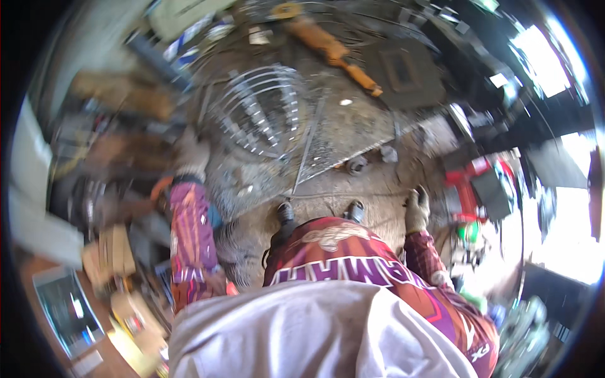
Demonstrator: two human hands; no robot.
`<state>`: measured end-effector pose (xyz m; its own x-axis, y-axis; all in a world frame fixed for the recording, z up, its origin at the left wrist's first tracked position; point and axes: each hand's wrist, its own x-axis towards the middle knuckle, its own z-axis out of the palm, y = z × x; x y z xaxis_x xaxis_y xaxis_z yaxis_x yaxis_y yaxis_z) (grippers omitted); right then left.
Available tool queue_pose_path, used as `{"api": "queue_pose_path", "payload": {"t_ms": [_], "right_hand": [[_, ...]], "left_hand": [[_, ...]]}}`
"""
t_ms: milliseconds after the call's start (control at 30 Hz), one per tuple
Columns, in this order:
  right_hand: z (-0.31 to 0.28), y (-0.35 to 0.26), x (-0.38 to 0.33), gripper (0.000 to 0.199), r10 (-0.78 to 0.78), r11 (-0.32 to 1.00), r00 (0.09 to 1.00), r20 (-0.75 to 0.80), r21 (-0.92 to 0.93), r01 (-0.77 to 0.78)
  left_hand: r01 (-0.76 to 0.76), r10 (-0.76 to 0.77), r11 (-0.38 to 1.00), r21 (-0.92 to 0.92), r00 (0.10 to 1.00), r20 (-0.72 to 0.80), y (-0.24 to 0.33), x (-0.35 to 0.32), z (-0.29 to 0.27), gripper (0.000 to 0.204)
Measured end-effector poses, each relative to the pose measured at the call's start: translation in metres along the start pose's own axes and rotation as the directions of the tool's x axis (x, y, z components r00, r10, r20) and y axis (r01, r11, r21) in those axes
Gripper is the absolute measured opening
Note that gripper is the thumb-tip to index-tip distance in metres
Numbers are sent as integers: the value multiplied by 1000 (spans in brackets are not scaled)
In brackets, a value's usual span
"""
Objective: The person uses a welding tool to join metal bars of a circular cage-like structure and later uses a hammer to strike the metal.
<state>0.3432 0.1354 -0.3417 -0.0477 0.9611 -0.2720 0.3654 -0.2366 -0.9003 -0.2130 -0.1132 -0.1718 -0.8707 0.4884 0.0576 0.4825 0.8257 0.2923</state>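
Observation:
My left hand point(192, 154), in a pale glove, is at the left edge of the worn metal worktable point(353, 126); it is smeared by motion, and its fingers do not show clearly. Low on the right, apart from the table, hangs my right hand point(417, 212), also gloved, with fingers stretched out and nothing visible in it. A domed frame of curved metal bars and flat strips point(257, 114) rests on the tabletop, nearer my left hand than my right. Neither hand visibly holds it.
Behind the frame lie a long orange tool point(328, 47) and a dark panel with a rectangular window point(403, 72), perhaps a welding shield. A red machine point(463, 189) stands at right. Cardboard boxes point(113, 252) and a screen point(68, 309) are at lower left.

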Motion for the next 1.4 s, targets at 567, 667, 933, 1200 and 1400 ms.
{"api": "queue_pose_path", "payload": {"t_ms": [567, 667, 933, 1200, 1400], "right_hand": [[81, 13, -217, 53, 192, 940, 978, 82, -301, -159], [83, -24, -191, 49, 81, 976, 996, 37, -205, -72], [82, -212, -1, 55, -314, 944, 915, -253, 23, 330], [90, -247, 121, 71, -50, 962, 965, -259, -273, -23], [92, -226, 164, 66, -135, 986, 968, -212, -125, 110]], "left_hand": [[-373, 365, 923, -97, 927, -90, -35, 26, 17, 36], [-303, 300, 933, -193, 953, -45, -22, 19, 13, 39], [-299, 249, 850, -433, 954, -169, -49, 28, 49, 42], [-181, 110, 940, -290, 963, -245, -18, 5, 41, 44], [-145, 107, 972, -186, 974, -200, -1, 1, 31, 42]]}}
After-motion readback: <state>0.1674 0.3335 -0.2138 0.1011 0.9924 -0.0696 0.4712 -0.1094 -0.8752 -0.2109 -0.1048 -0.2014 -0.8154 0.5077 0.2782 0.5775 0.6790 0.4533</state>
